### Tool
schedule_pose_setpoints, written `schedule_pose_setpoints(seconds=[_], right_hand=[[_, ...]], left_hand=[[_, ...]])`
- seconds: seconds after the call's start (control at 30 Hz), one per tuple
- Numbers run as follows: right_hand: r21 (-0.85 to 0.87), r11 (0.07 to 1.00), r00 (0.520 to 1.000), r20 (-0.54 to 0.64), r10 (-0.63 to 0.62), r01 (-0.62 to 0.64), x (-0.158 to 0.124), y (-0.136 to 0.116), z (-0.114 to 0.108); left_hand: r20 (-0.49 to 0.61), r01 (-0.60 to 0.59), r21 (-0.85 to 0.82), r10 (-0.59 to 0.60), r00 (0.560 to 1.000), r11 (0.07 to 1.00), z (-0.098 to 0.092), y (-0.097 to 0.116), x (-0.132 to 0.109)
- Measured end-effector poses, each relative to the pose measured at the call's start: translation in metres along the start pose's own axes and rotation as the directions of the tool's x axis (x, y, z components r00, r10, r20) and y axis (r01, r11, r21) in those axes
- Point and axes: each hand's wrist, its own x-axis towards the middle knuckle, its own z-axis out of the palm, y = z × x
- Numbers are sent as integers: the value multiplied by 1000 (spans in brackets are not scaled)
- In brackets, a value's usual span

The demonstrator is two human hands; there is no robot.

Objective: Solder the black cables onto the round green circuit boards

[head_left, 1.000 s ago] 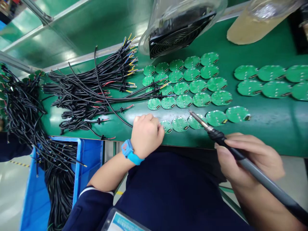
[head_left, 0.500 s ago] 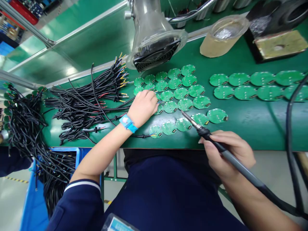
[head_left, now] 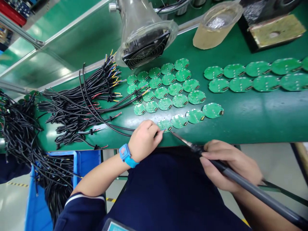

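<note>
My left hand [head_left: 145, 139], with a blue band on its wrist, is closed in a pinch at the left end of the front row of round green circuit boards. A black cable [head_left: 120, 129] runs from the left into its fingers; the cable's end is mostly hidden there. The fingertips are beside a circuit board [head_left: 164, 125]. My right hand [head_left: 231, 163] is closed around a soldering iron [head_left: 223, 170]. The iron's tip is at the lower right edge of that same board; whether it touches I cannot tell.
More circuit boards [head_left: 181, 100] lie in rows behind and at right [head_left: 240, 84]. A heap of black cables [head_left: 79, 99] with stripped ends is at left. A fan in a hood [head_left: 146, 48], a tan cup [head_left: 207, 35], a sponge [head_left: 276, 32] and a blue bin [head_left: 36, 199] surround the bench.
My left hand has come from the back rows toward the front edge, to the front row's left end. The soldering iron has moved left and nearer, its tip now by the front-row board.
</note>
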Motion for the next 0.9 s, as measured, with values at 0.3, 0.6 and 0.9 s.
schedule_pose_setpoints(seconds=[0.3, 0.6, 0.9], right_hand=[[-32, 999, 999, 37, -19, 20, 4, 1, 9], [-62, 998, 1000, 18, -7, 8, 2, -3, 10], [-104, 995, 1000, -9, 8, -9, 0, -5, 11]], left_hand=[[0, 27, -42, -28, 1000, 999, -1, 1, -1], [-73, 45, -5, -45, 996, 999, 6, 2, -4], [-68, 56, 9, -56, 996, 998, 6, 3, -4]])
